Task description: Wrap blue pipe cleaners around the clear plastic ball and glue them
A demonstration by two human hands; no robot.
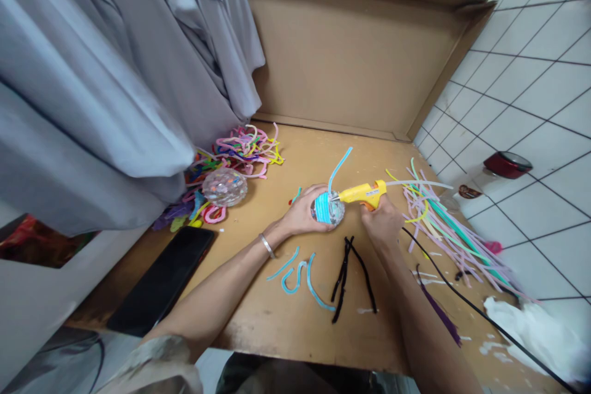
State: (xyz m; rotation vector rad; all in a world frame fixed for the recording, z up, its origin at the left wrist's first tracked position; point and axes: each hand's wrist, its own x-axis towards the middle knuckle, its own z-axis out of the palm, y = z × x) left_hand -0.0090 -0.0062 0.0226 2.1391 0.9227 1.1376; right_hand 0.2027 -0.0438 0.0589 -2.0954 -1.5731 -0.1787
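Note:
My left hand (pixel 305 209) is wrapped round a small rounded object (pixel 339 212), greyish and speckled, with blue pipe cleaner (pixel 323 209) wound in rows over its near side. A loose blue end (pixel 339 167) sticks up from it. In my right hand (pixel 382 221) is a yellow hot glue gun (pixel 362 192), its nozzle at the edge of the blue rows. A pale glue stick (pixel 418 183) juts from the gun's back. Short blue pieces (pixel 311 283) and several black pipe cleaners (pixel 344 277) lie on the table in front of my hands.
A pile of coloured pipe cleaners (pixel 249 148) and a clear ball-like object (pixel 225 187) are at left, near a black phone (pixel 161 280). More pipe cleaners (pixel 443 215), a red-lidded jar (pixel 489 175) and white tissue (pixel 530 326) sit right. The gun's cord (pixel 471 301) crosses the table; cardboard (pixel 351 61) stands behind.

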